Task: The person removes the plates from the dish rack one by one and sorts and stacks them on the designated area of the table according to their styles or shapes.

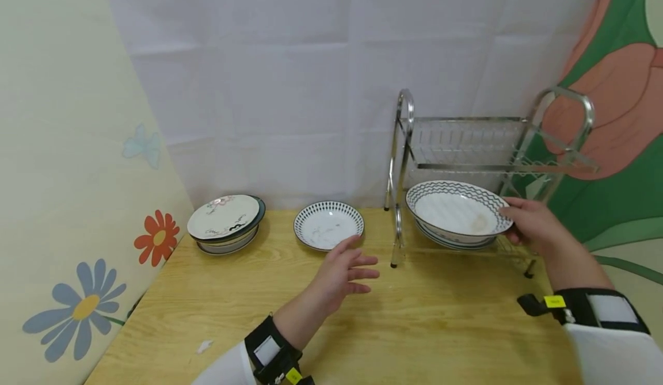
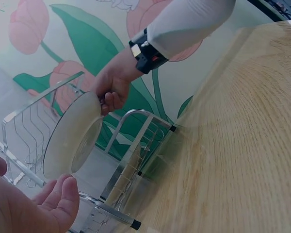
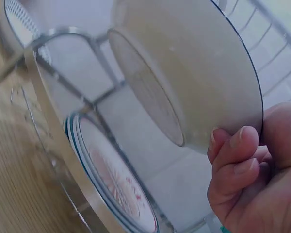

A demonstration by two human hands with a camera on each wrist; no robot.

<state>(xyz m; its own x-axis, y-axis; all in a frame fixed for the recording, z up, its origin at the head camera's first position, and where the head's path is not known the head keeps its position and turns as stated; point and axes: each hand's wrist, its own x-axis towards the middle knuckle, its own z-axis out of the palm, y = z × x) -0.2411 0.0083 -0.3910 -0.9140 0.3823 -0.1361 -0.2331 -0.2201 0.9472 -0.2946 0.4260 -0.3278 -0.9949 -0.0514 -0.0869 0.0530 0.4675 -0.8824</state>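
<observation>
Desk in front, small white scrap near its left side. Left hand above it, fingers spread, holding nothing, just short of the patterned dish in the head view. Right hand pinches the right rim of the wavy-rimmed bowl, thumb on top, fingers underneath. Bowl is at the metal rack, below upper-tier level, above and apart from stacked plates on the lower tier; can't tell how far inside. Dish stack at far left, white sheet behind
</observation>
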